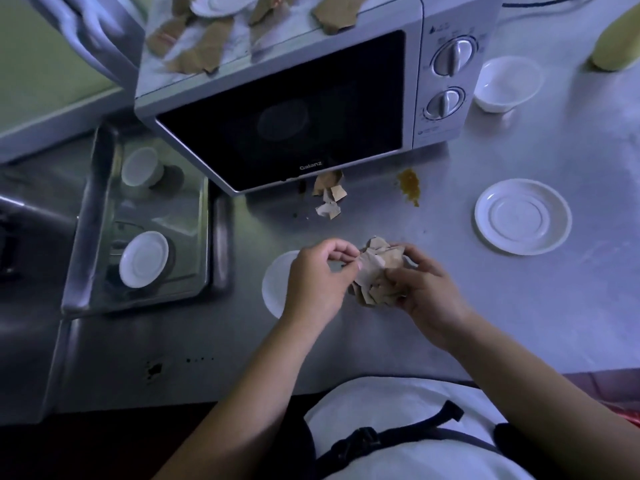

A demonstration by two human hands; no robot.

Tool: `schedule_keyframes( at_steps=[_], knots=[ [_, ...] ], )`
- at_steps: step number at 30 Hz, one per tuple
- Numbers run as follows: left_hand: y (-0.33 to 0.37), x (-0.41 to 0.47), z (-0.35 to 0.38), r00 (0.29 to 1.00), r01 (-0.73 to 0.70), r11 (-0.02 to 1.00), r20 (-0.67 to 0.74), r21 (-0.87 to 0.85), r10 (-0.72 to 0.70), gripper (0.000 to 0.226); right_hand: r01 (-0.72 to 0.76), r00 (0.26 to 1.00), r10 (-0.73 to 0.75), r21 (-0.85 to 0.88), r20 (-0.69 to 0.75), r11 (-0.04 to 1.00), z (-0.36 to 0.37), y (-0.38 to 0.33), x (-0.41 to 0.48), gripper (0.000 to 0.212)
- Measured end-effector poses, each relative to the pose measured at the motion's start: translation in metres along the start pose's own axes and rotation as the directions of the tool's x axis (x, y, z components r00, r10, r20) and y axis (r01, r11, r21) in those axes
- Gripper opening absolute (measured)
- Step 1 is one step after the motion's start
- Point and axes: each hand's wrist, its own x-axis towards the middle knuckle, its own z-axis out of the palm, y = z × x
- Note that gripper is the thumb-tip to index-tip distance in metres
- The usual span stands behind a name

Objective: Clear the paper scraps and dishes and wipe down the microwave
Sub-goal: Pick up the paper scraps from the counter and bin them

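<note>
A wad of brown paper scraps (375, 271) is held between both hands above the steel counter. My right hand (427, 289) grips the wad from the right; my left hand (317, 278) pinches its left edge. Under my left hand lies a white saucer (273, 285), partly hidden. More brown scraps (329, 199) lie under the microwave's front edge. The silver microwave (287, 109) stands behind, door shut, with several brown paper pieces (204, 46) and a white dish (221, 3) on its top. Another white saucer (523, 216) and a white bowl (507, 84) sit on the right.
A steel sink (104, 216) at the left holds a white cup (142, 166) and a white saucer (143, 259). An orange-yellow spill (410, 187) stains the counter near the microwave. A yellow bottle (616, 36) stands at the far right.
</note>
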Motion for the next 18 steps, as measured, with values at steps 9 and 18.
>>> schedule_keyframes(
  at_steps=[9,18],
  knots=[
    [-0.01,-0.005,0.004,0.995,0.095,0.956,0.012,-0.279,-0.096,0.025,-0.032,0.996,0.031,0.015,0.089,0.999,0.01,0.009,0.006,0.042],
    [-0.01,-0.004,0.011,0.983,0.168,0.919,0.136,-0.357,-0.127,0.023,-0.07,0.983,0.05,0.106,0.176,0.992,0.013,0.018,0.008,0.039]
  ],
)
